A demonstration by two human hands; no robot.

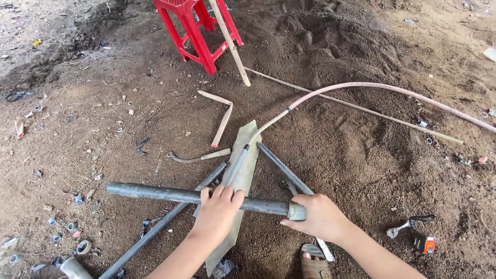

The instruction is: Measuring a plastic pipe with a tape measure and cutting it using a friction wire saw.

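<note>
Low in the frame, both hands, left (219, 209) and right (319, 217), gripped the grey pipe (155, 193), fingers clenched; loose soil (361, 155) underneath could let it roll.

Bare dirt ground (361, 155) — grey pipes (155, 193), pink hose (392, 91), red stool (199, 31)

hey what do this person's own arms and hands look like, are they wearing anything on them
Both arms are bare as far as the picture shows: no sleeves, gloves, watch, bracelets or rings on the left hand or the right hand. The forearms are slim and the fingernails short and unpainted. The only thing worn in view is a brown strapped sandal on a foot at the bottom edge.
</note>
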